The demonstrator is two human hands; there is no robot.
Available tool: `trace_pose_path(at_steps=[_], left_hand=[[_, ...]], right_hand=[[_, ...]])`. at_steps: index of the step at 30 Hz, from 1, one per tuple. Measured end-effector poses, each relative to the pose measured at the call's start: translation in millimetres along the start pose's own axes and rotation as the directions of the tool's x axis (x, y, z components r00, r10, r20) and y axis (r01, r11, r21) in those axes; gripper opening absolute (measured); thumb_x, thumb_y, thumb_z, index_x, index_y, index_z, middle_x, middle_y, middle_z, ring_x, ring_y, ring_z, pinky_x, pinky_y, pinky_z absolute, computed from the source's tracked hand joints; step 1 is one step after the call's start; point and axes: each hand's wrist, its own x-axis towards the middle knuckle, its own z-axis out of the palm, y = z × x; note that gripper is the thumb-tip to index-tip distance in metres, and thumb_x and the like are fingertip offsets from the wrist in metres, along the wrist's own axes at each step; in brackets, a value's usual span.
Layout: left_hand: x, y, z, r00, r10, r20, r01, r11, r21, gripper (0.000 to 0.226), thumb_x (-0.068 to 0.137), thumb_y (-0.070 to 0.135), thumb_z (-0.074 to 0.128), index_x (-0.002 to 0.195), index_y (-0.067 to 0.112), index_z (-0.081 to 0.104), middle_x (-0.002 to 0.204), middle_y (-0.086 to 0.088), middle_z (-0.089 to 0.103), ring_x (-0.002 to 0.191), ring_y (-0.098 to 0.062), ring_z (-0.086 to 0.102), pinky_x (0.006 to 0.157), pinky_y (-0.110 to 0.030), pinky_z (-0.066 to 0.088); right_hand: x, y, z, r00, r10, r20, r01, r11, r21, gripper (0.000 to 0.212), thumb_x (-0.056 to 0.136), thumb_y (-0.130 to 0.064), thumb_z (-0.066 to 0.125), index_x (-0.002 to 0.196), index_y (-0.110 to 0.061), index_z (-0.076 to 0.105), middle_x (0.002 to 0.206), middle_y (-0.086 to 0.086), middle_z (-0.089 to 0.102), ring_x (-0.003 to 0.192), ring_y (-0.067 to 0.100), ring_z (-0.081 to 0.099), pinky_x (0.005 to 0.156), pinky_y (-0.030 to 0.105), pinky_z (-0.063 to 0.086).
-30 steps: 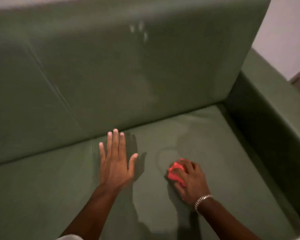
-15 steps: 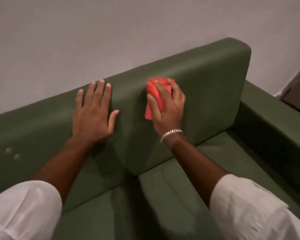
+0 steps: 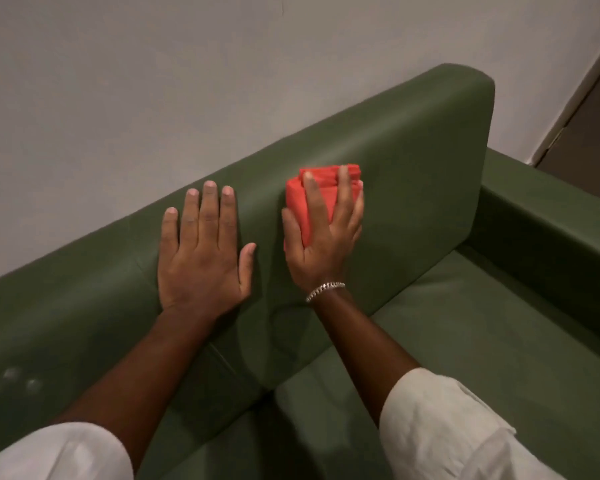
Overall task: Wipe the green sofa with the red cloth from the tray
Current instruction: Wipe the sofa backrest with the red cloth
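Since 0.5 s ago the right hand (image 3: 326,233), fingers pressed flat on the folded red cloth (image 3: 312,199), has shifted it slightly along the green sofa (image 3: 430,168) backrest, continuing the wipe, while the left hand (image 3: 203,254) rests open, bracing alongside.

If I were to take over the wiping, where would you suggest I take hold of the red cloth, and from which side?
Probably flat-palmed on its broad face, coming from the front of the sofa. The red cloth is folded into a thick pad lying against the backrest, so the right hand spreads over it, fingertips near the top fold. The left hand braces beside it.
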Motion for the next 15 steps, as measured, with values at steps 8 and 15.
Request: trace_pose_path(at_steps=[8, 15], left_hand=[[-0.8, 2.7, -3.5, 0.999, -0.035, -0.013, 0.034, 0.999, -0.016, 0.071, 0.094, 0.045, 0.031, 0.155, 0.009, 0.017, 0.161, -0.017, 0.027, 0.149, -0.033, 0.027, 0.119, -0.051, 0.022], [-1.3, 3.1, -3.9, 0.999, -0.03, 0.017, 0.03, 1.0, -0.004, 0.071, 0.094, 0.045, 0.029, 0.154, 0.008, 0.017, 0.161, -0.017, 0.026, 0.149, -0.035, 0.026, 0.12, -0.051, 0.022]], right_hand=[[8.4, -23.4, 7.7, 0.953, 0.281, -0.113, -0.276, 0.959, 0.059, 0.049, 0.094, -0.054, 0.042, 0.142, -0.041, 0.044, 0.162, 0.003, 0.027, 0.147, 0.033, 0.024, 0.113, 0.046, 0.028], [9.7, -1.5, 2.9, 0.94, 0.331, -0.082, -0.323, 0.941, 0.098, 0.047, 0.094, -0.046, 0.049, 0.141, -0.038, 0.047, 0.161, 0.006, 0.027, 0.146, 0.036, 0.023, 0.113, 0.048, 0.027]])
